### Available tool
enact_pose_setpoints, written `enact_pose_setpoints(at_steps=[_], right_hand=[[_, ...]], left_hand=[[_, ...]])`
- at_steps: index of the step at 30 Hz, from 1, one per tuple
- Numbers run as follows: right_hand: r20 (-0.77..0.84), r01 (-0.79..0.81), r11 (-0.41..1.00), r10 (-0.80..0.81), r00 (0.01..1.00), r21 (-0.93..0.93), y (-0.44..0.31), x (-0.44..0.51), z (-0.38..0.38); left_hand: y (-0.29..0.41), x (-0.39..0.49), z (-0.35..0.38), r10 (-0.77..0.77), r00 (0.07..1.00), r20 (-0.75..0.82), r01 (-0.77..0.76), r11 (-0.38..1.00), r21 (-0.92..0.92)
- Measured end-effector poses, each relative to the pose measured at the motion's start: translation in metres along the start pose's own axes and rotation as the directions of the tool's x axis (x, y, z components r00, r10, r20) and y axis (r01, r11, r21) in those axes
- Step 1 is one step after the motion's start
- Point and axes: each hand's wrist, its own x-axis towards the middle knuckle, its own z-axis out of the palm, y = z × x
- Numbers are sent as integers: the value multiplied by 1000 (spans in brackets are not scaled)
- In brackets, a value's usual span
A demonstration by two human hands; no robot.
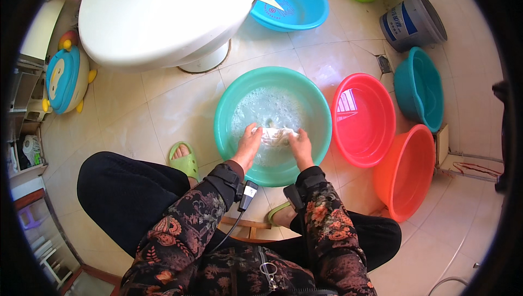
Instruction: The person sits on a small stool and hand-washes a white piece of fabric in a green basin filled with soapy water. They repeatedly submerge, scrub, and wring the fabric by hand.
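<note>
A wet white cloth [274,136] is stretched between my two hands, just over the soapy water in a large green plastic basin [273,74] on the floor. My left hand [248,144] grips the cloth's left end, its thumb on top. The right end is held in my right hand [301,145]. Suds float on the cloudy water around and beyond the cloth. The fingertips beneath the cloth are partly hidden.
A red basin [365,124] with water stands right of the green one, beside an orange basin [412,173] and a teal basin [429,91]. Beyond are a grey bucket [414,22], a blue basin [302,2] and a white pedestal washbasin [163,22].
</note>
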Motion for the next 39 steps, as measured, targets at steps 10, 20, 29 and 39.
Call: enact_pose_setpoints(at_steps=[10,20,29,39], right_hand=[[298,-162,985,139,944,55,-25,-9,9],[600,-237,859,-98,794,454,-136,-40,-47],[286,76,892,-222,932,445,-150,-53,-27],[256,-181,945,110,960,273,-108,-13,-9]], left_hand=[[-23,21,-18,-196,979,-61,184,969,-166],[-5,24,-3,237,971,27,-164,746,-645],[33,-13,21,263,960,-94,-263,736,-623],[30,-22,36,349,908,-232,-356,934,11]])
